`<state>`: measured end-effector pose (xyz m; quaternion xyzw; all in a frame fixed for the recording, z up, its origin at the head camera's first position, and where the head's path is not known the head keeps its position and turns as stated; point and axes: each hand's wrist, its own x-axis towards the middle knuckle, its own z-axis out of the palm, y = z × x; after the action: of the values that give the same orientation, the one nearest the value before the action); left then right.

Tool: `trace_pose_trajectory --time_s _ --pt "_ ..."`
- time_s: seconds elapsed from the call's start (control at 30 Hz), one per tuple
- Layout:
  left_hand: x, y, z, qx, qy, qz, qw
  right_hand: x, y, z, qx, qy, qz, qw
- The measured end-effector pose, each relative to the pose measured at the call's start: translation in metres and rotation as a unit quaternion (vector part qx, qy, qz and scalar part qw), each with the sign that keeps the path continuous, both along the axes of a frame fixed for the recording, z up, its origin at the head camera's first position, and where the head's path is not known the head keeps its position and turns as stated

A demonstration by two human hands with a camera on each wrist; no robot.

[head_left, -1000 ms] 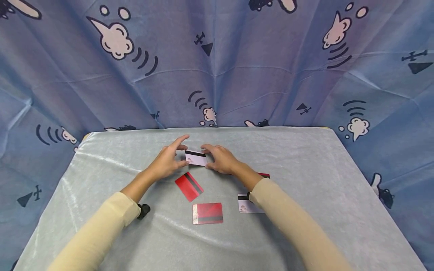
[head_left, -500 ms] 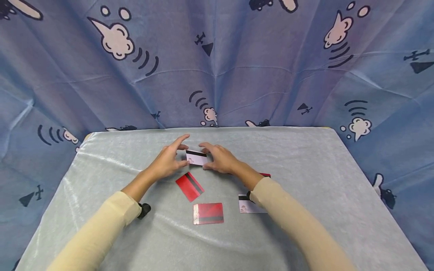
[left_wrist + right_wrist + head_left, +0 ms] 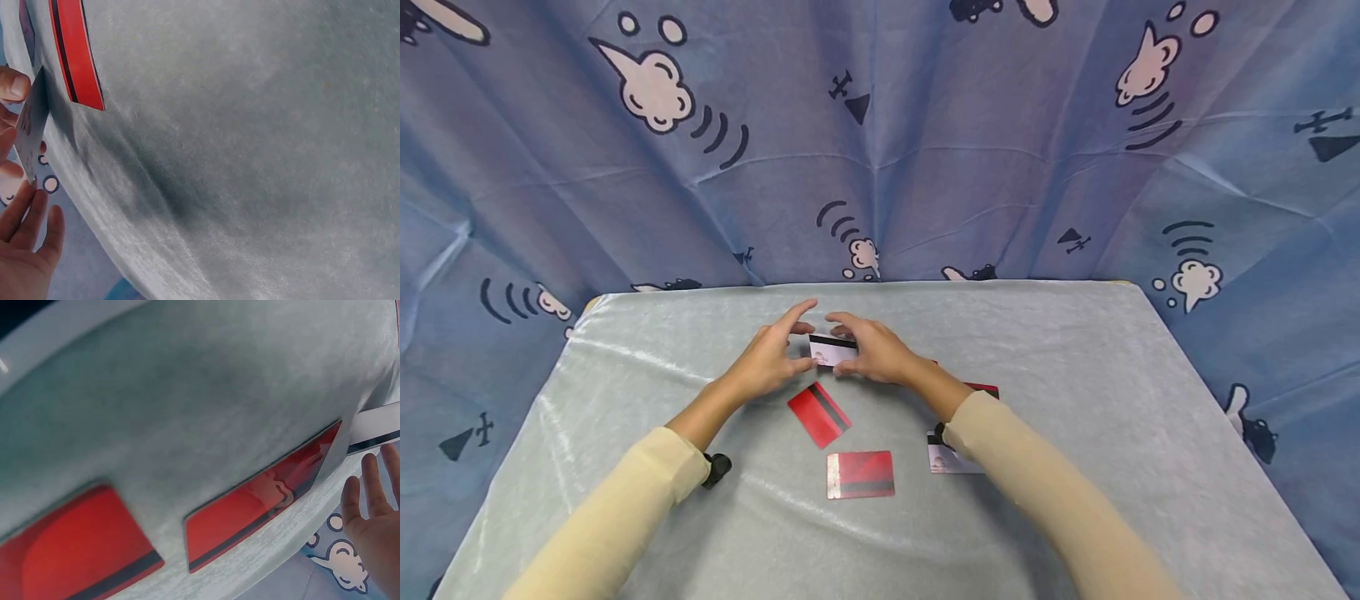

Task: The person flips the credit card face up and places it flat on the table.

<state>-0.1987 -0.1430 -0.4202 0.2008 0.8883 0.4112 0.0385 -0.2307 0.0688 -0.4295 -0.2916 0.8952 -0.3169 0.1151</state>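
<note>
A white magnetic-stripe card stands up from the cloth between the two hands, its dark stripe along the top. My left hand holds its left end, thumb low and fingers at the upper corner, index finger pointing away. Around the right end my right hand curves, thumb over the lower edge and fingers at the upper one. In the left wrist view the white card shows nearly edge-on between fingertips. The right wrist view shows the white card just above the right fingertips.
Red striped cards lie nearer the body. A white card and another red card are partly hidden by the right arm. The right wrist view has two red cards on the grey cloth. A patterned blue curtain hangs behind.
My right hand has slid left along the white card, covering more of its right end. The left hand and the white card have stayed almost still.
</note>
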Motion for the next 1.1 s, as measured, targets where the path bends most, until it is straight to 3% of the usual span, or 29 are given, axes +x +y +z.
trace_pose_trajectory --time_s 0.63,0.83,1.1 --pt "-0.001 0.000 0.002 0.004 0.003 0.002 1.0000 -0.003 -0.003 0.002 0.009 0.004 0.000 1.0000" --pt "0.000 0.000 0.003 0.002 0.011 0.018 0.9998 -0.004 -0.001 0.006 0.005 0.006 -0.001 1.0000" --pt "0.000 -0.001 0.000 0.022 -0.025 0.031 0.9990 -0.008 0.001 0.017 -0.001 0.020 0.011 0.9997"
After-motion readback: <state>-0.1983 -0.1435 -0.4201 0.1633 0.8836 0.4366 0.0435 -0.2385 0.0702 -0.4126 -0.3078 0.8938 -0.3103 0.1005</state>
